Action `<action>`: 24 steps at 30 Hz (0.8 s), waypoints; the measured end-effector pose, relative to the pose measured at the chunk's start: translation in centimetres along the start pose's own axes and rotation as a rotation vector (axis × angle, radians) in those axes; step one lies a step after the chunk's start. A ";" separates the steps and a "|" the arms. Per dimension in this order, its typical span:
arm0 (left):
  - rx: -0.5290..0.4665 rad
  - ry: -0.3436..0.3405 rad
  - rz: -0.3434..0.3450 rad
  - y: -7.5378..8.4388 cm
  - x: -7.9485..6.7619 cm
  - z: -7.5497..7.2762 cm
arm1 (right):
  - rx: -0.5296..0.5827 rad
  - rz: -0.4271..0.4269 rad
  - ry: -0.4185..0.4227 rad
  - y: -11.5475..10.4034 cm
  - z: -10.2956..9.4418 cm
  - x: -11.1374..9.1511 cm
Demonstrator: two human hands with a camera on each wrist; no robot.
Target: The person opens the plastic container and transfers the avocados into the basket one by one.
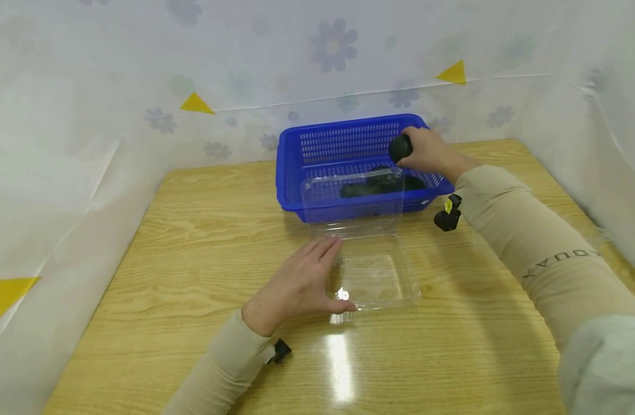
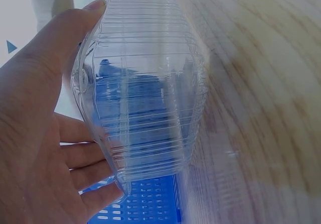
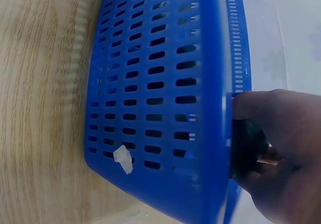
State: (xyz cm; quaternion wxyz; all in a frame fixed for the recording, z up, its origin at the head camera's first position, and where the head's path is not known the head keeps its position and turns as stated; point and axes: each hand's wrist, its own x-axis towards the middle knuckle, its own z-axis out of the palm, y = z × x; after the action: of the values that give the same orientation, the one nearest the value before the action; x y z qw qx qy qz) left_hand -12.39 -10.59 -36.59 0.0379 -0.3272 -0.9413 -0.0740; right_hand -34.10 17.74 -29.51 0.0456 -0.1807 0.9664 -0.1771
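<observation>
My right hand (image 1: pixel 428 151) grips a dark green, rounded fruit that looks like an avocado (image 1: pixel 400 148), over the right side of the blue basket (image 1: pixel 288 173). In the right wrist view, the basket rim partly hides this avocado (image 3: pixel 248 146). More dark fruits (image 1: pixel 354 190) lie in the basket, seen partly through the raised clear lid (image 1: pixel 317 196). The hinged clear plastic container (image 1: pixel 371 276) stands open on the table. At its left side, my left hand (image 1: pixel 304 282) touches the rim, thumb at the near corner and fingers extended toward the far one.
A wooden table (image 1: pixel 203 242) carries everything, with flowered white sheeting (image 1: pixel 244 69) behind and at the sides. Yellow triangles (image 1: pixel 196 104) mark the sheeting. Black wrist mounts (image 1: pixel 448 214) hang beside both sleeves. The container's lid overlaps the basket's front wall in the head view.
</observation>
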 end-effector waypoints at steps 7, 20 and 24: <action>0.000 -0.017 -0.008 0.2 0.0 0.0 | 0.019 0.046 -0.010 0.2 0.7 0.3; 0.018 0.001 0.014 0.4 -0.1 -0.1 | 0.037 0.077 -0.057 0.7 2.0 0.4; 0.021 0.004 0.011 0.4 -0.1 0.0 | 0.020 0.068 -0.101 0.9 2.2 0.5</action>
State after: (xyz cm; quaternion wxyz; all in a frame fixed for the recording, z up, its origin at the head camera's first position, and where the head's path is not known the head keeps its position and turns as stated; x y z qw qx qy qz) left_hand -12.10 -10.36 -36.58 0.0437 -0.3320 -0.9400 -0.0645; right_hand -34.50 17.60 -31.93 0.1020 -0.1559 0.9667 -0.1757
